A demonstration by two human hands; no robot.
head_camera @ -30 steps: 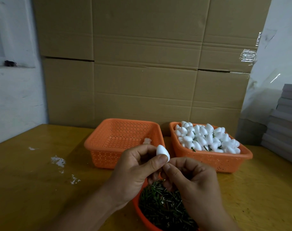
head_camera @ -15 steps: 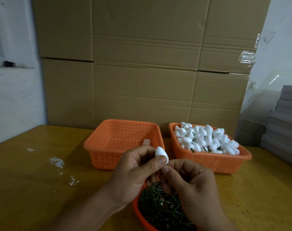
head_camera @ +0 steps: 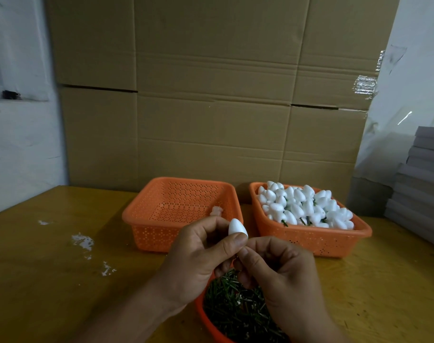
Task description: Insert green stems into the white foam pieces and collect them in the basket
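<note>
Stems (head_camera: 235,310) lay heaped in the bowl (head_camera: 206,318) at 6 o'clock; above it the left hand (head_camera: 201,256) kept pinching the foam piece (head_camera: 237,228), barely moved in a second; right hand (head_camera: 282,271) stayed curled against its base, any stem hidden, so insertion seemed unfinished; the collecting basket (head_camera: 314,241) sat at 1 o'clock.

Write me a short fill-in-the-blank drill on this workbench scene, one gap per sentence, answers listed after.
1. The left hand pinches a white foam piece shaped like an ____.
2. Both baskets at the back of the table are coloured ____.
3. The finished foam pieces fill the basket on the ____.
4. The green stems lie in a tray directly below the ____.

Answers: egg; orange; right; hands
</note>
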